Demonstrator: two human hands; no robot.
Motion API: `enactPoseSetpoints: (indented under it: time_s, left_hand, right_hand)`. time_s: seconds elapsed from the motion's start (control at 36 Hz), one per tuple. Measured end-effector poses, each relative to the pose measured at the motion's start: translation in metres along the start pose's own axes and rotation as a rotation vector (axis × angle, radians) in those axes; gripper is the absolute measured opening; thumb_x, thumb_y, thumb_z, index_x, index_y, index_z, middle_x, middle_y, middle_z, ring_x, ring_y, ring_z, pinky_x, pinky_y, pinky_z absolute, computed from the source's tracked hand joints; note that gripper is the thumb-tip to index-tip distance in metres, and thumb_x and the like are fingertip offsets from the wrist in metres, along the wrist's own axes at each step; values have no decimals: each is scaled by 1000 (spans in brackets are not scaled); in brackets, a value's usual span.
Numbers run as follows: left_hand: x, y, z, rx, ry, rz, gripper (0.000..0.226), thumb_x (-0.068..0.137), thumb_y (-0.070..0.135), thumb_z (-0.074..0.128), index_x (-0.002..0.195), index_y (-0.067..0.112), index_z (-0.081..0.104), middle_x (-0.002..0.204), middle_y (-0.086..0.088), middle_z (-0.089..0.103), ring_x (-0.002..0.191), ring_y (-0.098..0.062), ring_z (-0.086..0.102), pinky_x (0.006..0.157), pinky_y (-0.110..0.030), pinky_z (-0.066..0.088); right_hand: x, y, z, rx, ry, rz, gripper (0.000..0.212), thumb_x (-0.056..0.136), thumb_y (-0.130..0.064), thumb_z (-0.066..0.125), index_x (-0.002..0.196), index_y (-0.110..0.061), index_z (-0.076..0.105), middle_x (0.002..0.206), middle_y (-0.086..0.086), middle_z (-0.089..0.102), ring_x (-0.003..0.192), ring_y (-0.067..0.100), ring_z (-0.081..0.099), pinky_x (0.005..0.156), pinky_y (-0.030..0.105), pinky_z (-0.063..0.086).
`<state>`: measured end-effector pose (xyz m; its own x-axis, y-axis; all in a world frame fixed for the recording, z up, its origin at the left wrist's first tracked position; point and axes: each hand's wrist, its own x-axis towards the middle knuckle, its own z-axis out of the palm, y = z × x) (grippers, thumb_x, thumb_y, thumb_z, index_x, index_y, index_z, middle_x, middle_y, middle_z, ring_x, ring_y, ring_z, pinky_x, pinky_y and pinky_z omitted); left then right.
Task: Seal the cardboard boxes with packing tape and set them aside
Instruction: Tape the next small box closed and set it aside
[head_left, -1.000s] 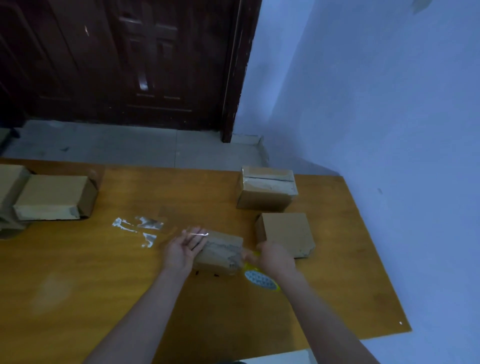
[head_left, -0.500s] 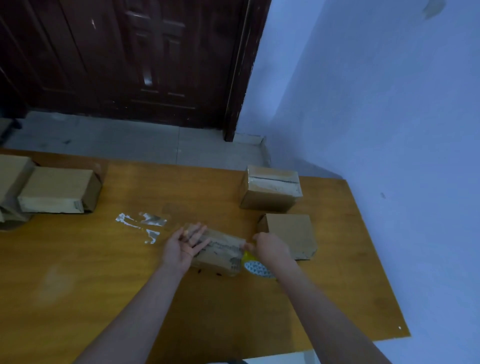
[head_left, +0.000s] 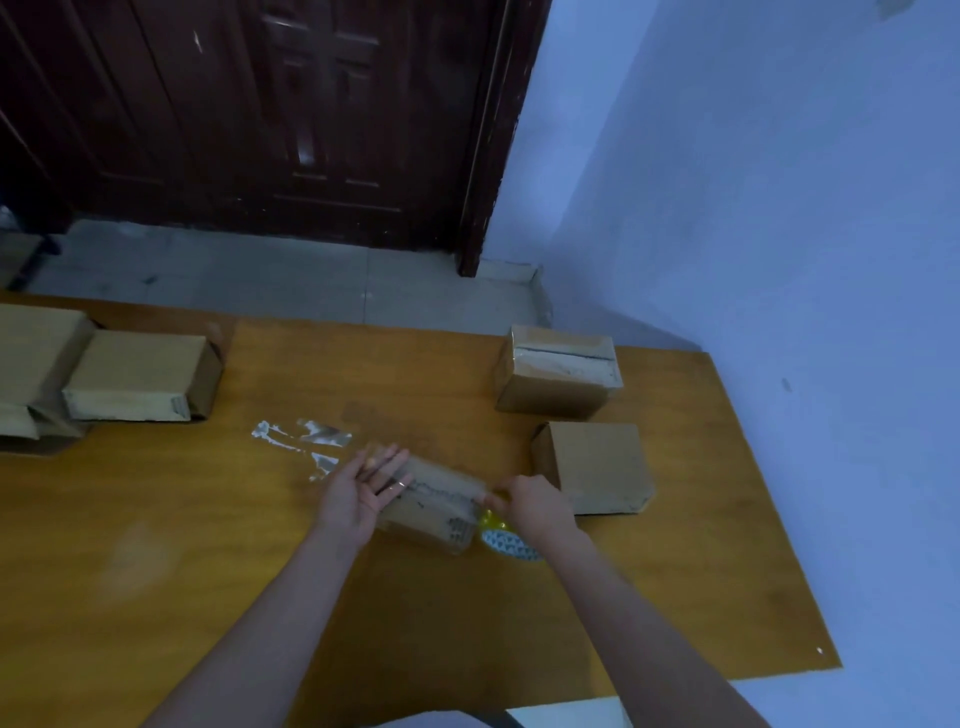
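- Our left hand (head_left: 358, 493) lies flat, fingers straight, on the box (head_left: 431, 501) at 9 o'clock so it stays put
- Our right hand (head_left: 535, 506) at 3 o'clock pinches the tape roll (head_left: 506, 540) to pull tape tight

Two bare forearms reach up from the bottom edge toward the middle of the frame.

The left hand (head_left: 358, 491) lies just left of centre, palm showing, fingers straight and fanned toward the upper right. The right hand (head_left: 535, 504) sits just right of centre, knuckles up, fingers curled in a pinch at its left side; what it pinches is unclear.
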<state>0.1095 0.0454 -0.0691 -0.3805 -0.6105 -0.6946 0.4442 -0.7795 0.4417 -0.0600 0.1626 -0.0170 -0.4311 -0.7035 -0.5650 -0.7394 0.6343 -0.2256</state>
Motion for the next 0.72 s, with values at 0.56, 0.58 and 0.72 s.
enactPoseSetpoints:
  time_s: [0.56, 0.58, 0.72]
  left_hand:
    - [-7, 1, 1, -75, -5, 11, 29, 104, 12, 31, 132, 7, 35, 131, -26, 52, 90, -28, 68, 70, -47, 56]
    - [-7, 1, 1, -71, -8, 9, 26, 104, 12, 31, 129, 7, 37, 130, -25, 54, 85, -26, 71, 70, -46, 56]
    - [-3, 2, 1, 28, 16, 38, 37, 103, 13, 37, 137, 0, 35, 105, -19, 64, 74, -22, 73, 66, -43, 59]
  right_hand:
    - [15, -6, 20, -100, -5, 35, 43, 94, -52, 44, 111, -18, 64, 81, 1, 60, 71, 19, 59, 61, 31, 50]
    - [16, -6, 20, -105, 1, 39, 43, 94, -52, 44, 110, -18, 64, 79, 1, 59, 69, 19, 58, 59, 30, 48]
    - [19, -4, 23, -93, 5, 51, 46, 94, -55, 43, 104, -16, 66, 74, 1, 58, 64, 18, 57, 52, 27, 42]
